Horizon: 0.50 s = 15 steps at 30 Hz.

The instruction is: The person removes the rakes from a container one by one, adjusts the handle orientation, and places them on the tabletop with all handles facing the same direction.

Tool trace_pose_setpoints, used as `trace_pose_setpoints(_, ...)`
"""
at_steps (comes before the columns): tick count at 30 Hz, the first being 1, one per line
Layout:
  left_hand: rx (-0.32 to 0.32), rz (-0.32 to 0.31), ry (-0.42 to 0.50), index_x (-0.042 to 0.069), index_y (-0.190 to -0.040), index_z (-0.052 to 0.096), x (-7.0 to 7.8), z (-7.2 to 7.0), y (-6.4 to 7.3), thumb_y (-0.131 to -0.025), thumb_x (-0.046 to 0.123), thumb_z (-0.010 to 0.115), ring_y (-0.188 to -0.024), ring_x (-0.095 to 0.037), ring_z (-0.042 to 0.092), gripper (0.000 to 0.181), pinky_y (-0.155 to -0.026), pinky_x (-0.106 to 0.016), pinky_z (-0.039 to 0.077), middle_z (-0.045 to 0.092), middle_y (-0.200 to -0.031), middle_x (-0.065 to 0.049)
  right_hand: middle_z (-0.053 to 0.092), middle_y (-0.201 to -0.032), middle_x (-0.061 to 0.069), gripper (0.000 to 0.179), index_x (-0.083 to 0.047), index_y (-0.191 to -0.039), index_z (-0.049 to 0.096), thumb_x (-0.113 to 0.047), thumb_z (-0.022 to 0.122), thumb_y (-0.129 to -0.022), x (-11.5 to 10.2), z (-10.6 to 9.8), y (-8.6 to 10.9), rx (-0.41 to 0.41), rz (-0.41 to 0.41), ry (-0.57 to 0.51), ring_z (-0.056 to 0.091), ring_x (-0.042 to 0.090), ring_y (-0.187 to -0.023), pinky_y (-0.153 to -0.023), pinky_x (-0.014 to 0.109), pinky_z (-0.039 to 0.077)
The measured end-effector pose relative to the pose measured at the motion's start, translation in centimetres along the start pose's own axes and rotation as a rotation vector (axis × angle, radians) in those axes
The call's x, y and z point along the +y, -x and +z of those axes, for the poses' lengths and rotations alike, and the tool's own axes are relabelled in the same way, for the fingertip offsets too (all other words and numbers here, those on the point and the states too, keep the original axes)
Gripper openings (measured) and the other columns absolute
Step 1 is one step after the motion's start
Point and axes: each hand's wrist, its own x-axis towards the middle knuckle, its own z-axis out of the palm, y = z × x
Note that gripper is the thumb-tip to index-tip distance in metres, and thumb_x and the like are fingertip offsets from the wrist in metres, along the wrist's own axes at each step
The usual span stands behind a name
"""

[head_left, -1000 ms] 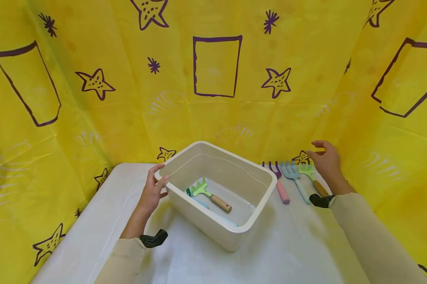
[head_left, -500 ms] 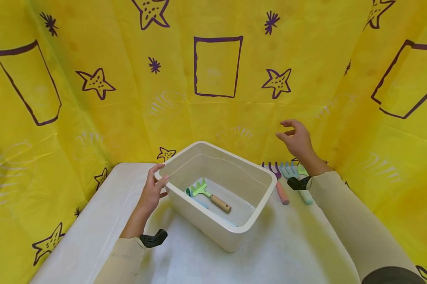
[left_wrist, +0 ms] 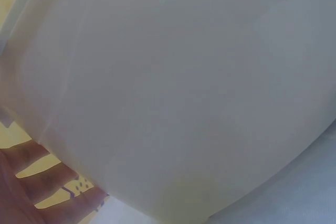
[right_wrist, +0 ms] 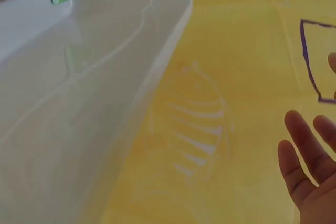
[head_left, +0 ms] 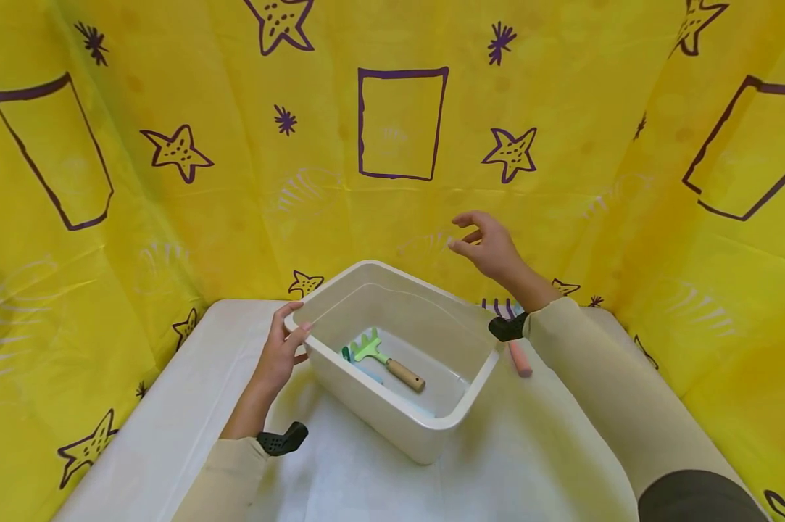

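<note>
A cream plastic bin (head_left: 366, 407) stands turned at an angle on the white table. My left hand (head_left: 280, 359) grips its left corner, thumb over the rim. In the left wrist view its fingers (left_wrist: 48, 183) lie along the outer side of the bin. A small green hand rake (head_left: 387, 359) with a wooden handle lies inside; beside it is a light blue piece (head_left: 367, 373), partly hidden by the near wall. Over the bin's far side hovers my right hand (head_left: 488, 248), fingers loosely bent and nothing held; the right wrist view has them spread.
Right of the bin lies a hand fork with a pink handle (head_left: 520, 359) and purple tines, partly covered by my right wrist. My right arm hides other tools there. Yellow patterned cloth (head_left: 392, 217) rises behind the white table (head_left: 529, 449) and at both sides.
My right hand has moved left and up, from above the tools at the right to above the bin's far rim. My left hand and the bin have stayed in place.
</note>
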Motion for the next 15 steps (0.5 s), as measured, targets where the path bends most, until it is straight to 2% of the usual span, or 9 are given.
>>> trace_pose_setpoints(11,0.003,0.006,-0.001,0.024,-0.147,0.025,-0.2,0.0,0.0,-0.101,0.034,0.05,-0.111,-0.041,0.048,0.053,-0.089,-0.063,0.045,0.037,-0.128,-0.019,0.054,-0.127,0.012,0.044,-0.007,-0.129,0.055,-0.016,0.071,-0.089,-1.9,4.3,-0.8,-0.226,-0.032,-0.009,0.064,0.03,-0.091,-0.077,0.04,0.055)
trace_pose_setpoints(15,0.008,0.005,-0.004,0.022,-0.147,0.026,-0.2,0.1,-0.1,-0.101,0.033,0.049,-0.111,-0.041,0.048,0.053,-0.09,-0.064,0.044,0.037,-0.127,-0.02,0.056,-0.126,0.014,0.043,-0.005,-0.128,0.056,-0.014,0.071,-0.089,-2.4,5.8,-1.0,-0.317,-0.059,-0.001,0.062,0.03,-0.094,-0.081,0.039,0.053)
